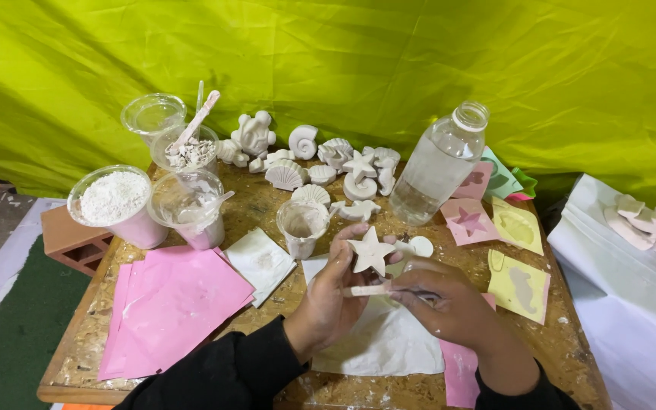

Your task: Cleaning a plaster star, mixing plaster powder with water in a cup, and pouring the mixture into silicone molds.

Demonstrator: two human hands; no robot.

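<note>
At far left we see a cup of white powder (114, 199) and pink sheets (176, 304); our left hand (328, 300) pinches a white plaster star (371, 251) above white paper (381, 342); our right hand (449, 304) grips a wooden stick (366, 290); a clear bottle (438, 167) stands behind, on the wooden counter (85, 334) before a green tarp (343, 61).

Star cast (370, 253) between both hands, bottle (436, 168) behind, powder tub (114, 201) far left.

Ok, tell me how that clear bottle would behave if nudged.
The bottle stands tall and narrow, so it would probably tip easily. It has no cap, and the water low inside would likely spill onto the table. Its thin clear wall probably dents.
</note>
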